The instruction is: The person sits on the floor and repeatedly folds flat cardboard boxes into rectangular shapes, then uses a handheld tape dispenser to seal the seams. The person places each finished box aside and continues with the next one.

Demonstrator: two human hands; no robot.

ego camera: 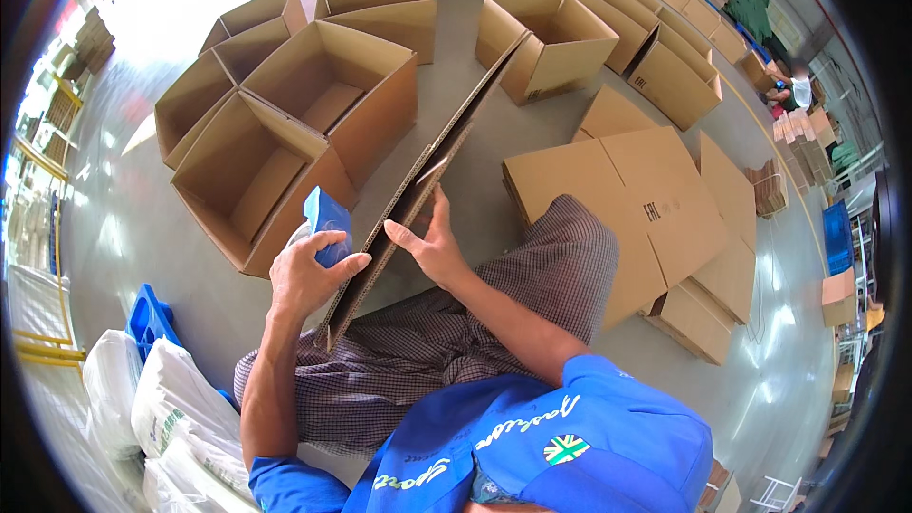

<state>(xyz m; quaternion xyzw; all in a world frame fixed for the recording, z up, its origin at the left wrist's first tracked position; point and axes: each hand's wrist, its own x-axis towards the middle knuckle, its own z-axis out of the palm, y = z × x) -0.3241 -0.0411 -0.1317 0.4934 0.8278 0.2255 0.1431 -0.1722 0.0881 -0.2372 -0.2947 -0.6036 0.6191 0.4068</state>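
Observation:
My left hand is closed around a blue tape dispenser, its thumb near the edge of a folded cardboard box. That box stands on edge, slanting up and away between my knees, with its flaps slightly parted. The thumb and fingers of my right hand grip the box's right side near its middle. To the right, flattened cardboard boxes lie stacked by my knee. Open-topped cardboard boxes stand at the left.
More open boxes stand in rows ahead. Filled white sacks and a blue plastic pallet lie at the lower left. A person is by stacked cardboard at the far right. A bundle of flat cardboard sits on the floor.

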